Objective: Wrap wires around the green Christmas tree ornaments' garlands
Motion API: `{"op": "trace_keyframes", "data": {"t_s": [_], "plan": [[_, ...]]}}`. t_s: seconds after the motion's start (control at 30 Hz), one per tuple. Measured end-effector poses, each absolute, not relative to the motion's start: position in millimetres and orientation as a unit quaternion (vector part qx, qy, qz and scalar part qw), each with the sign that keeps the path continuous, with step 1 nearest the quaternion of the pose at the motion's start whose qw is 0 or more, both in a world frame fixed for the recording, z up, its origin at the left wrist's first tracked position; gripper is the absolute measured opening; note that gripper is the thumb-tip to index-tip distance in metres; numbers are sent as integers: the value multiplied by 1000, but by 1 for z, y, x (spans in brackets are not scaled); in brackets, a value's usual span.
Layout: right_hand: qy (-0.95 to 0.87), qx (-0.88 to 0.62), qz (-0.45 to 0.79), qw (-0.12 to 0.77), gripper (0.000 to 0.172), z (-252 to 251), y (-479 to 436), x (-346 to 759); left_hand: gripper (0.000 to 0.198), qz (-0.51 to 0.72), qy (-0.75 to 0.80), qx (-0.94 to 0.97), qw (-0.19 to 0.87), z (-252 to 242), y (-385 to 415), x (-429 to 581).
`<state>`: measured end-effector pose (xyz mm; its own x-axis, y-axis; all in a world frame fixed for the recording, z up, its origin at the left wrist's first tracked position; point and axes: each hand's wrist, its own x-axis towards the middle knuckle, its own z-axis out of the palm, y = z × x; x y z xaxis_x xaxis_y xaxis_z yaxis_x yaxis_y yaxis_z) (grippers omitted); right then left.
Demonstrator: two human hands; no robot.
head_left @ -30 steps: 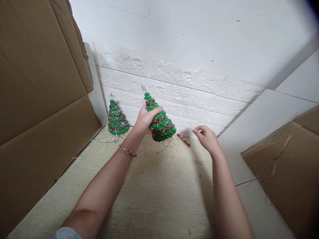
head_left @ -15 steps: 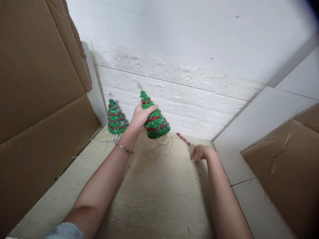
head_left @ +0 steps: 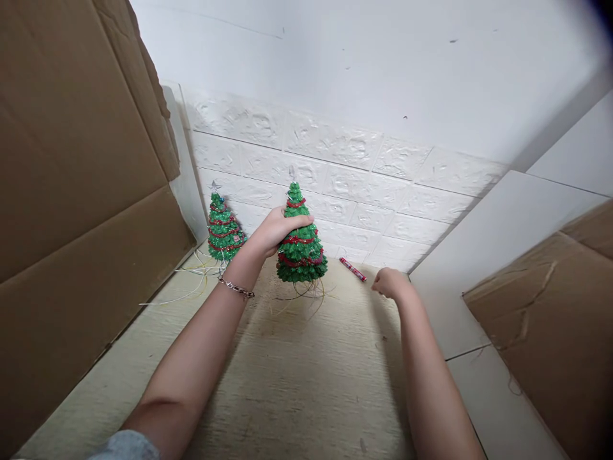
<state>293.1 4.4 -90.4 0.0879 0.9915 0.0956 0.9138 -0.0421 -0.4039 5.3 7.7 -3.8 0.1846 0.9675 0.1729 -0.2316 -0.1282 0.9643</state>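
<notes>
My left hand (head_left: 282, 230) is wrapped round the middle of a small green Christmas tree (head_left: 301, 252) with red garland and a silvery top. The tree stands nearly upright, thin wires hanging loose below its base. My right hand (head_left: 389, 283) is closed, fingers curled down, to the right of a slim red wrapped stick (head_left: 353, 269); whatever is in its fingers, if anything, is hidden. A second, similar Christmas tree (head_left: 224, 231) with a silver star stands at the left against the wall, several white and yellow wires spreading from its base.
A large cardboard sheet (head_left: 71, 223) rises on the left, and another cardboard piece (head_left: 541, 294) is at the right beside white panels (head_left: 498, 230). White brick-patterned wall (head_left: 354, 191) closes off the back of the pale wooden tabletop (head_left: 306, 377).
My left hand has tipped the held tree from leaning left to almost upright and lowered it slightly. My right hand has moved a little up and away, towards the wall.
</notes>
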Motion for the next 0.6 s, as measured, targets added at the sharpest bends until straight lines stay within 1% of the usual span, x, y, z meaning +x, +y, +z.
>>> {"op": "trace_keyframes", "data": {"t_s": [0.07, 0.1, 0.13, 0.17, 0.23, 0.27, 0.3, 0.33, 0.4, 0.47, 0.6], "plan": [[-643, -733, 107, 197, 21, -72, -1, 291, 27, 495, 335, 545, 589, -8, 8, 8], [-630, -739, 102, 216, 17, -62, -4, 287, 27, 473, 327, 552, 604, -11, 8, 10], [-619, -741, 97, 241, 17, -52, -8, 281, 28, 450, 320, 559, 618, -13, 8, 13], [-601, -741, 92, 283, 21, -43, -12, 273, 28, 428, 313, 565, 632, -15, 8, 15], [-539, -669, 137, 493, 21, -29, -21, 253, 28, 392, 300, 574, 653, -16, 5, 21], [-524, -612, 165, 569, 21, -25, -25, 242, 28, 381, 291, 578, 661, -16, 3, 23], [-522, -560, 187, 615, 22, -23, -29, 231, 28, 375, 278, 581, 667, -15, 1, 25], [-523, -525, 211, 638, 22, -23, -31, 222, 29, 370, 265, 583, 673, -14, -1, 27], [-536, -486, 255, 641, 22, -25, -35, 208, 31, 363, 245, 583, 684, -11, -5, 29], [-558, -472, 286, 620, 23, -30, -35, 200, 34, 353, 235, 581, 695, -10, -6, 29], [-592, -470, 306, 579, 24, -35, -32, 201, 35, 350, 206, 578, 708, -8, -6, 28]]}}
